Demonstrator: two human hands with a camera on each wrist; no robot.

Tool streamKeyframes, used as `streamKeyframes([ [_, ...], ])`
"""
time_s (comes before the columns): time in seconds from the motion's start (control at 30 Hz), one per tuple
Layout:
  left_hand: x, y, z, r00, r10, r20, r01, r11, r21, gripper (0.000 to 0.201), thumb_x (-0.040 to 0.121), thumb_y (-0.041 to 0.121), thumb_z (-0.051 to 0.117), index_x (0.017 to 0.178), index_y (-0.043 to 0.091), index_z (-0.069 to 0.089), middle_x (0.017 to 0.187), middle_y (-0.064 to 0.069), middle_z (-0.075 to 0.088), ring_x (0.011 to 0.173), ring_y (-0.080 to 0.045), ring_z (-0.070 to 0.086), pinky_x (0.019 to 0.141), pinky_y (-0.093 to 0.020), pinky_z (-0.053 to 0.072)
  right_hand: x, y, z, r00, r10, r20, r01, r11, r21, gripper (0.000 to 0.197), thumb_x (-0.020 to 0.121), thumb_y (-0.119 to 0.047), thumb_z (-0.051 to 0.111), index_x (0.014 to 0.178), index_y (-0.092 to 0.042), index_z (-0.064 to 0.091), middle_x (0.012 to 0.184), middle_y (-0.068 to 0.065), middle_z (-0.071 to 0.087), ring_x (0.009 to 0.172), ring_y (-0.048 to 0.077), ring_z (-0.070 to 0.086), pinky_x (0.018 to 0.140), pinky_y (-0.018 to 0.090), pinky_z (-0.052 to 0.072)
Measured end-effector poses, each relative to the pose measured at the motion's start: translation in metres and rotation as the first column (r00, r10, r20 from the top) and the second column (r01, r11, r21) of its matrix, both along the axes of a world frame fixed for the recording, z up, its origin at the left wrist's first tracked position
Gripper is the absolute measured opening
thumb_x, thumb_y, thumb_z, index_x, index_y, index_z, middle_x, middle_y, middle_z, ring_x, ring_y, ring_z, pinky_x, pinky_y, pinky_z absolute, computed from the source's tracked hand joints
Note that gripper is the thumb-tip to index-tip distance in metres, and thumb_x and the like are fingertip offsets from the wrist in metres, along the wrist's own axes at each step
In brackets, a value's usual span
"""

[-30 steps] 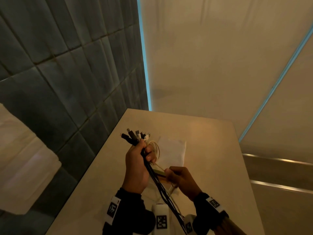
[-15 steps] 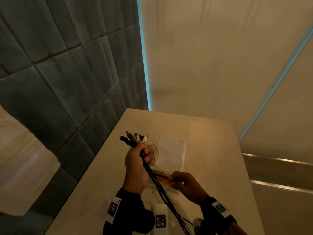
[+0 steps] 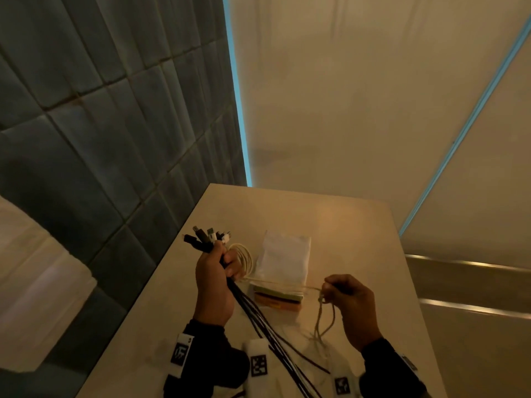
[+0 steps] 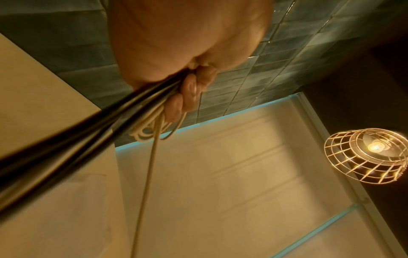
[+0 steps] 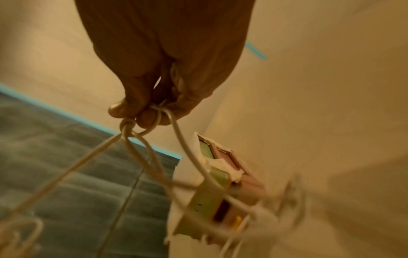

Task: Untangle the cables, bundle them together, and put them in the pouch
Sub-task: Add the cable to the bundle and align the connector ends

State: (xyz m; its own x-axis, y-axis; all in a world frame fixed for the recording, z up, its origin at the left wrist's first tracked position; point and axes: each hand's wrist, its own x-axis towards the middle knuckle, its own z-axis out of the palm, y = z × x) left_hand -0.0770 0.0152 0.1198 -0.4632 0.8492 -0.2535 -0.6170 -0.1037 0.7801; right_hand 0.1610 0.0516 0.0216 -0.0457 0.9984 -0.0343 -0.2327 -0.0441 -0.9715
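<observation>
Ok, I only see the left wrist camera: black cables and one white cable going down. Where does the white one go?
Observer: Across to the right hand, which pinches the white cable at a tangled loop.
Operator: Is the pouch anywhere?
Observer: Yes, the white pouch lies flat on the table, beyond both hands.
Operator: And what's above my fist?
Observer: The plug ends of the black cables fan out above the left hand, past its grip.
</observation>
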Motion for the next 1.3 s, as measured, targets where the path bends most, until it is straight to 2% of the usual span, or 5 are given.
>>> streamKeyframes([
  [0.23,0.013,0.001,0.004,0.973,-0.057,-0.223,0.049,0.998,-0.043,0.024,0.102,0.019,0.039,0.080,0.017,0.046,0.055,0.006,0.031,0.039,-0.006,0.023,0.041,-0.024,0.018,0.004,0.006,0.034,0.873,0.114,-0.474,-0.193,0.974,-0.120,0.012,0.087,0.000,0.050,0.077,-0.004,0.052,0.081,0.011,0.052,0.064,0.018,0.050,0.060,0.025,0.045],
  [0.6,0.070,-0.004,0.006,0.607,-0.390,-0.692,0.372,0.909,-0.186,0.027,0.089,0.040,0.064,0.092,0.013,0.062,0.066,0.003,0.054,0.056,-0.004,0.051,0.055,-0.018,0.042,-0.042,0.005,0.105,0.975,0.160,-0.157,-0.161,0.987,0.003,0.009,0.088,-0.008,0.062,0.083,-0.001,0.063,0.080,0.016,0.064,0.073,0.030,0.065,0.065,0.041,0.058],
  [0.77,0.063,-0.004,0.003,0.608,-0.375,-0.700,0.366,0.915,-0.173,0.021,0.089,0.029,0.066,0.105,0.016,0.066,0.090,-0.008,0.072,0.077,-0.013,0.067,0.071,-0.026,0.054,-0.044,0.007,0.116,0.983,0.181,-0.028,-0.181,0.983,0.019,0.017,0.085,-0.016,0.068,0.080,0.000,0.064,0.078,0.018,0.068,0.070,0.033,0.067,0.065,0.047,0.060],
  [1.03,0.059,-0.006,0.006,0.726,-0.292,-0.623,0.314,0.946,-0.077,0.009,0.088,0.018,0.068,0.096,0.015,0.070,0.061,0.010,0.062,0.057,-0.003,0.055,0.059,-0.019,0.044,-0.027,0.016,0.115,0.924,0.352,0.151,-0.363,0.931,0.051,0.009,0.084,-0.001,0.068,0.090,0.005,0.065,0.078,0.017,0.070,0.065,0.032,0.066,0.059,0.037,0.058],
  [1.3,0.049,-0.003,0.001,0.910,-0.224,-0.350,0.242,0.970,0.007,0.024,0.077,0.022,0.073,0.097,0.009,0.069,0.070,-0.013,0.049,0.066,-0.025,0.042,0.066,-0.041,0.038,-0.008,0.033,0.092,0.914,0.262,0.310,-0.276,0.961,0.003,0.024,0.089,-0.020,0.066,0.078,0.002,0.067,0.056,0.008,0.055,0.041,0.013,0.035,0.038,0.020,0.027],
])
